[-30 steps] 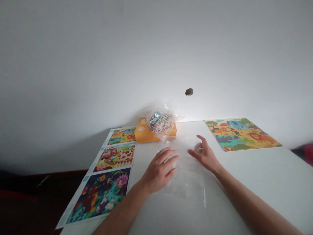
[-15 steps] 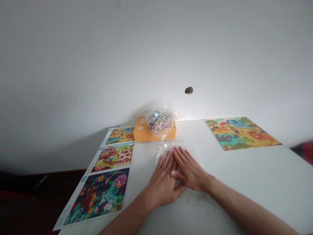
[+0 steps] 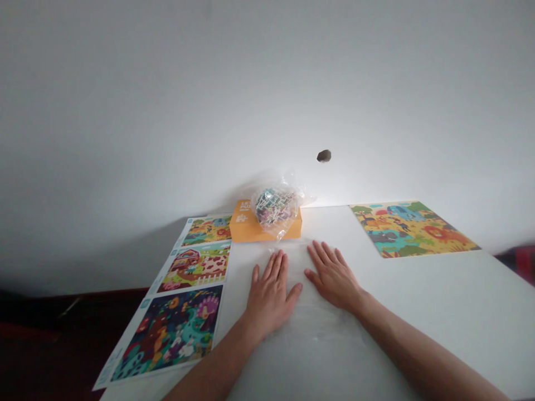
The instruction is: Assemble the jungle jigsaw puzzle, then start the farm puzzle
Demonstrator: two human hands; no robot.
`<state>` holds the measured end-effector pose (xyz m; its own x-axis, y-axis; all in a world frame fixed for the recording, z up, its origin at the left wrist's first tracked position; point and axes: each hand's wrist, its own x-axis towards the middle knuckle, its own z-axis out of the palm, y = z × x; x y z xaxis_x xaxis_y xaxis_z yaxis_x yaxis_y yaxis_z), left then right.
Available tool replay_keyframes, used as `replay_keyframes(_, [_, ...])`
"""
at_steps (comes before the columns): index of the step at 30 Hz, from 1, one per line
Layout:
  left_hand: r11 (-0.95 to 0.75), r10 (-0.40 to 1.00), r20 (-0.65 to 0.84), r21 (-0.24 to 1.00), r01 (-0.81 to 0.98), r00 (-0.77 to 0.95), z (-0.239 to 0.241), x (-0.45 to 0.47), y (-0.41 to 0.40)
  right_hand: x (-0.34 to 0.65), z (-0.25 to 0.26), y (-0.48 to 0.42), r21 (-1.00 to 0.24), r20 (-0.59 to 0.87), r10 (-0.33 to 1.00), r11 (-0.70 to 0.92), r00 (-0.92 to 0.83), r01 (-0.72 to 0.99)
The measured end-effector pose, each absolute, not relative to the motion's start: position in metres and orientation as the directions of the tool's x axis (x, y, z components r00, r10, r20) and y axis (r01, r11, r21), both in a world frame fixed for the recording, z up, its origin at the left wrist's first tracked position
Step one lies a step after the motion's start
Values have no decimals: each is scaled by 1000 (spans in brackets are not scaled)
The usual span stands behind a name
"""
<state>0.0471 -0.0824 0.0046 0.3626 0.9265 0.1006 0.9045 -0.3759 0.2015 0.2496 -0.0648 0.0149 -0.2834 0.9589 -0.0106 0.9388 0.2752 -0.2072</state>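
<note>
A clear plastic bag [image 3: 311,320] lies flat on the white table, its edges hard to make out. My left hand [image 3: 271,292] rests palm down on its left part, fingers stretched out and thumb apart. Flat on the bag's right part is my right hand [image 3: 334,278], also with fingers spread. A gap separates the two hands. Just beyond them stands an orange puzzle box [image 3: 246,231], with a clear bag of puzzle pieces [image 3: 276,206] lying on top.
On the left lies a sheet with three printed pictures [image 3: 184,312], along the table's edge. An animal picture board [image 3: 418,228] lies at the back right. The white table [image 3: 443,312] meets a pale wall, which has a hole [image 3: 324,156] in it.
My hands have moved apart, the left one to the left and the right one to the right, from where they overlapped on the plastic. The bag looks flatter and more spread.
</note>
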Motion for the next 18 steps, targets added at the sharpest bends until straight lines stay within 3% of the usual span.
replay_keyframes(5, [-418, 908, 86, 252, 873, 410, 11, 44, -82, 274, 16, -47, -248, 132, 983, 156, -126, 956])
replay_keyframes(8, [-429, 903, 130, 328, 842, 410, 13, 43, -78, 296, 18, -35, -455, 147, 989, 69, -2, 888])
replay_keyframes(11, [-441, 897, 273, 472, 763, 348, 17, 41, -71, 315, 20, -30, -727, 160, 984, 174, -83, 664])
replay_keyframes(14, [-474, 870, 437, 612, 633, 228, 20, 37, -63, 334, 21, -26, -908, 238, 964, 265, -120, 324])
replay_keyframes(16, [-440, 877, 464, 672, 596, 124, 22, 33, -60, 349, 20, -21, -965, 243, 969, 237, 42, 111])
replay_keyframes(18, [-370, 899, 437, 728, 578, 26, 23, 30, -58, 368, 19, -14, -968, 223, 907, 250, 359, -33])
